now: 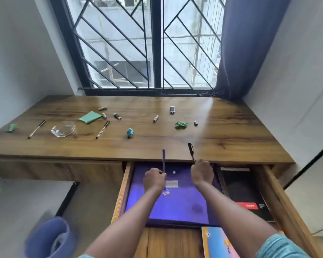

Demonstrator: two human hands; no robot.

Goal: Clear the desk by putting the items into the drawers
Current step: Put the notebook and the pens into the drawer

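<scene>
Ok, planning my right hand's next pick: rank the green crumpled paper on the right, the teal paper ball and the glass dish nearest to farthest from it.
1. green crumpled paper, straight beyond the right hand.
2. teal paper ball, further left.
3. glass dish, far left.

Daylight enters a barred window [153, 43] (blue curtain [250, 43] at right) between white walls [17, 53].

No text legible, white label [172, 183] on purple folder [175, 207] blurred
</scene>
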